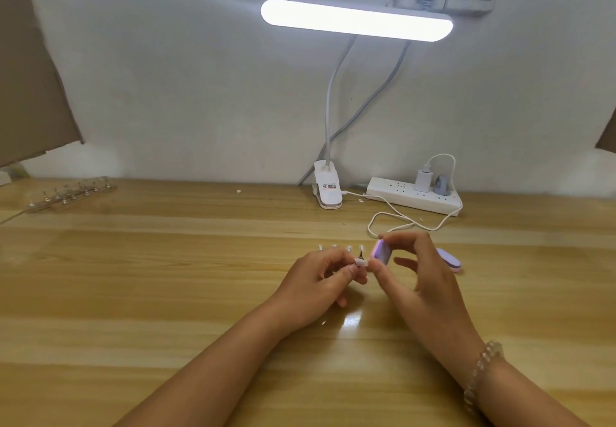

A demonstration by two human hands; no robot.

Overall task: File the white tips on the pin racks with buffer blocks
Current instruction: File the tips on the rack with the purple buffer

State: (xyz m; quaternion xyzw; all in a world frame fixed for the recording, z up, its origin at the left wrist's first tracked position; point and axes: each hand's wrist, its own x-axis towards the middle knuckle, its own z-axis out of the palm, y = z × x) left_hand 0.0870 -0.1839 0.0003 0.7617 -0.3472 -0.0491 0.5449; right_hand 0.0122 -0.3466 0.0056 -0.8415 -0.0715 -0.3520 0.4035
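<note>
Pinches one white tip (361, 262) in the left hand (316, 276), just above the table (166, 293) near its middle; grips a purple buffer block (383, 252) in the right hand (421, 271), right beside the tip. Could flick the tip loose by pressing too hard, or file it unevenly by tilting the block. Holds it with long axis roughly left to right, free end pointing right toward the block. Leaves the pin rack (340, 248) just behind, a second block (450, 259) farther right.
</note>
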